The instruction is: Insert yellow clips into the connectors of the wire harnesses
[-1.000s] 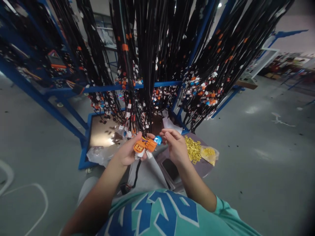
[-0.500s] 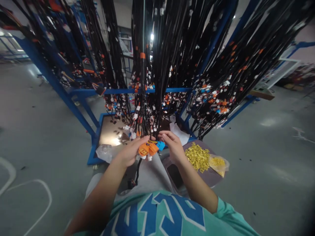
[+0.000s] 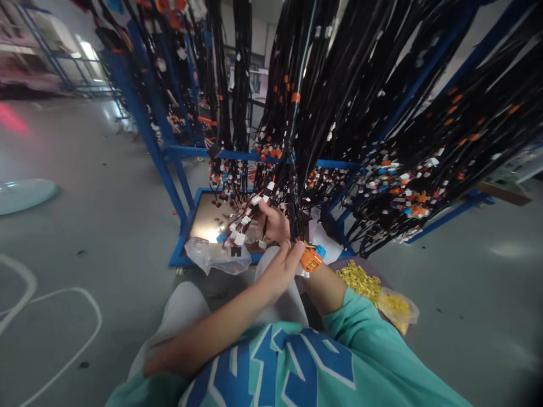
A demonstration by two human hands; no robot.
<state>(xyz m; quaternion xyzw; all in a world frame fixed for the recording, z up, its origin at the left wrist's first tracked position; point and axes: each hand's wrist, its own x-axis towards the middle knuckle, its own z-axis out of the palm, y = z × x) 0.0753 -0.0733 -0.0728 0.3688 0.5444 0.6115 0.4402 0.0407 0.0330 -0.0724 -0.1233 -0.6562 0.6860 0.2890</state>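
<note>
My left hand [image 3: 289, 261] is closed around the lower end of a black wire harness [image 3: 294, 198], its thumb just beside an orange connector [image 3: 311, 259]. A blue connector [image 3: 320, 251] sits against the orange one. Crossing behind the harness, my right hand [image 3: 276, 224] is turned to the left, with its fingers apart and slightly bent. Its fingertips are close to a fan of thin wires with white connectors [image 3: 240, 238]; whether they touch is hard to see. A black connector [image 3: 236, 251] hangs at the lower end of that fan.
A blue rack [image 3: 169, 195] stands in front, hung with many black harnesses [image 3: 339, 107]. Clear plastic bags [image 3: 218, 257] lie on its base at the left. To my right are a heap of yellow parts [image 3: 358, 281] and a bag of yellow pieces [image 3: 396, 305].
My right hand has left the orange and blue connectors and moved across behind the harness to the left. My left hand now grips the harness above the connectors. The view has turned left.
</note>
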